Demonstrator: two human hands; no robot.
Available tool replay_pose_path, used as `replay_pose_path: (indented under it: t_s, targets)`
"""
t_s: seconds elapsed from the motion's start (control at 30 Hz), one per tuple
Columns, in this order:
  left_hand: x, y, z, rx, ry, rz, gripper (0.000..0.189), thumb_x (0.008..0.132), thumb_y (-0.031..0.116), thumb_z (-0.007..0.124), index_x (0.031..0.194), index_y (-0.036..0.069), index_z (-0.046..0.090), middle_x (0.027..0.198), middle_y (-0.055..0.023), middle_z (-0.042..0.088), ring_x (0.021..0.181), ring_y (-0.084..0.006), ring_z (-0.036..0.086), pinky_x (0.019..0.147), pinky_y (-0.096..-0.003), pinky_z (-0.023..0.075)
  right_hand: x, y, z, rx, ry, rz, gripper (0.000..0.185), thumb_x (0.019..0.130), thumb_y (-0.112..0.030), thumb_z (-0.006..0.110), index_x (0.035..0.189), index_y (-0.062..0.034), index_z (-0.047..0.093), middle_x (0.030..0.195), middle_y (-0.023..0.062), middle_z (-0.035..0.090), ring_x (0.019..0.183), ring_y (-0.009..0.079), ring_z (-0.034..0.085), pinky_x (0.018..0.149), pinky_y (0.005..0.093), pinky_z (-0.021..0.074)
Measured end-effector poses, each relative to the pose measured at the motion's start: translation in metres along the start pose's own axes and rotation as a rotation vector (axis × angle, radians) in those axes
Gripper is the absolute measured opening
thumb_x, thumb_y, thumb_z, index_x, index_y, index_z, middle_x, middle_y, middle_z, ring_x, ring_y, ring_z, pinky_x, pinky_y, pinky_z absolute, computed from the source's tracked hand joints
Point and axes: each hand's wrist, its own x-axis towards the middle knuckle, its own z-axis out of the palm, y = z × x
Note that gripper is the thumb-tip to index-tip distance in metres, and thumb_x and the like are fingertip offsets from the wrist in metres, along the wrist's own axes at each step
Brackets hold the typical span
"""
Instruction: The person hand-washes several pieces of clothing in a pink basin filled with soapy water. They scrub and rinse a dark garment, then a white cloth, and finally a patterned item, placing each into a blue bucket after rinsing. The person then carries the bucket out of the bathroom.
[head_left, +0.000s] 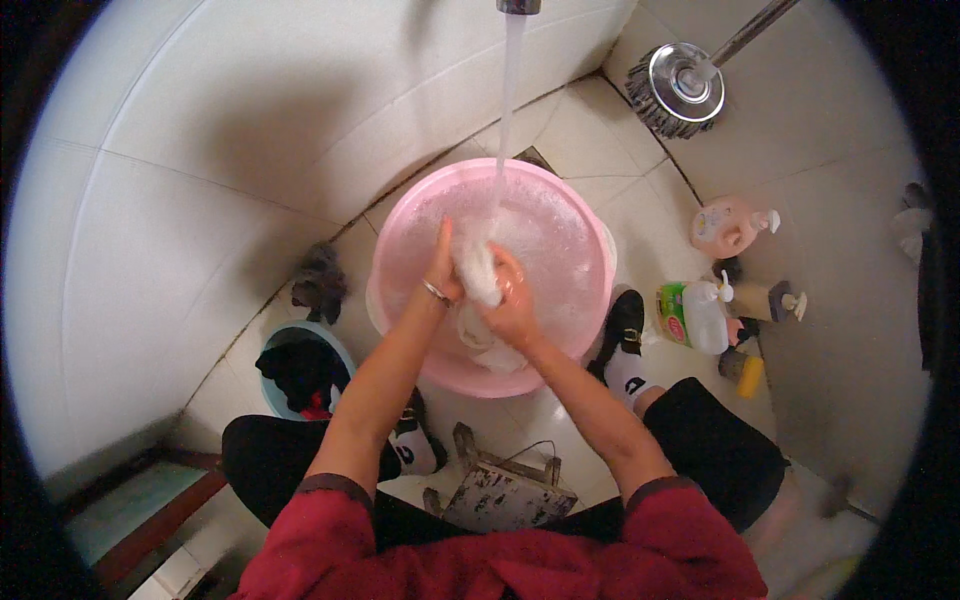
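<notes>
A white wet cloth is between my two hands, above a pink plastic basin of water on the tiled floor. My right hand has its fingers curled around the cloth's right side. On the cloth's left side lies my left hand, palm inward with its fingers pointing up; a bracelet circles that wrist. Water runs from a tap into the basin just beyond the hands. More pale cloth lies in the water near the basin's front edge.
A blue bucket with dark clothes stands at the left, near a dark rag. Pump bottles, one pink and one clear, stand right. A mop hangs upper right. A worn wooden stool stands between my legs.
</notes>
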Motion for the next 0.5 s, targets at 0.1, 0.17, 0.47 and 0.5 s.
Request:
replay_pose_path:
  t_s: [0.1, 0.17, 0.47, 0.5]
  targets:
    - [0.011, -0.001, -0.036, 0.096, -0.112, 0.075, 0.045, 0.085, 0.044, 0.048, 0.107, 0.006, 0.056, 0.100, -0.0101, 0.060, 0.087, -0.0231, 0.059, 0.080, -0.0389, 0.0481, 0.011, -0.050, -0.008, 0.115, -0.049, -0.200, 0.033, 0.064, -0.022, 0.070, 0.089, -0.0028, 0.058, 0.107, 0.0142, 0.056, 0.091, 0.0323, 0.056, 0.075, 0.0401, 0.0435]
    - [0.012, -0.017, -0.029, 0.131, -0.123, 0.052, 0.043, 0.085, 0.042, 0.049, 0.106, 0.006, 0.056, 0.099, -0.0098, 0.060, 0.087, -0.0228, 0.059, 0.079, -0.0380, 0.0479, 0.014, -0.063, -0.012, 0.103, -0.068, -0.172, 0.027, 0.064, -0.022, 0.071, 0.079, -0.0043, 0.058, 0.100, 0.0124, 0.057, 0.084, 0.0308, 0.057, 0.069, 0.0399, 0.0438]
    - [0.012, -0.016, -0.055, 0.762, 0.185, 0.190, 0.032, 0.082, 0.030, 0.056, 0.103, 0.006, 0.057, 0.097, -0.0084, 0.060, 0.086, -0.0213, 0.059, 0.075, -0.0338, 0.0470, 0.055, 0.025, 0.004, -0.121, -0.159, 0.595, 0.039, 0.081, -0.039, 0.049, 0.087, -0.0021, 0.060, 0.083, 0.0222, 0.058, 0.075, 0.0397, 0.057, 0.068, 0.0451, 0.0458]
    - [-0.007, -0.019, -0.012, 0.917, 0.319, 0.173, 0.032, 0.081, 0.028, 0.056, 0.102, 0.004, 0.057, 0.096, -0.0101, 0.059, 0.089, -0.0230, 0.057, 0.077, -0.0340, 0.0450, 0.040, 0.048, -0.010, -0.204, -0.157, 0.655, 0.038, 0.081, -0.038, 0.051, 0.091, -0.0025, 0.059, 0.091, 0.0231, 0.057, 0.081, 0.0396, 0.056, 0.071, 0.0450, 0.0455]
